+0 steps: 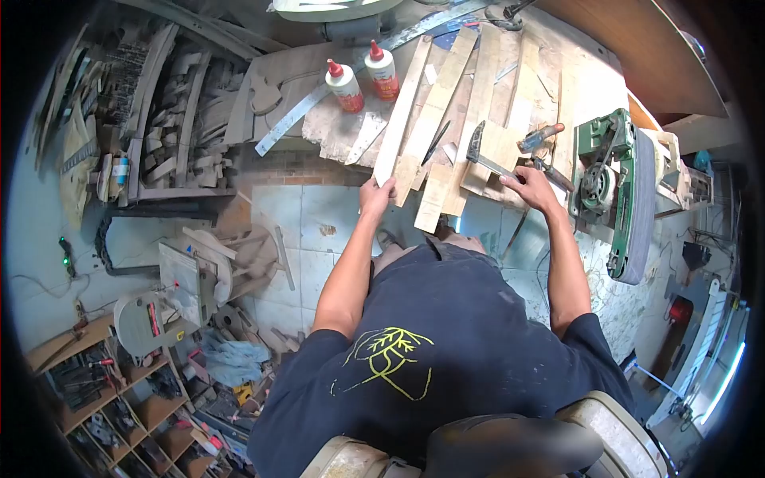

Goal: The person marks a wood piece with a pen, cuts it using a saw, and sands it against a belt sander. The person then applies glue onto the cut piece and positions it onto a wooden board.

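My left hand (377,196) is closed on the near end of a long pale wooden strip (405,111) at the bench's front edge. Several more wooden strips (443,103) lie fanned out to its right, some sticking out past the edge. My right hand (529,190) grips the metal bar of what looks like a bar clamp (476,143), its dark jaw pointing away over a short board (496,142). Just beyond that hand lie a tool with an orange-tipped handle (542,138) and a dark wooden handle (554,174); whether they belong to the clamp I cannot tell.
Two red-capped glue bottles (344,86) stand on the workbench (323,127), beside a long metal straightedge (295,119). To the right is a green belt sander (629,191). Wood offcuts fill a rack (179,119) at left; a compartmented shelf (119,398) stands lower left.
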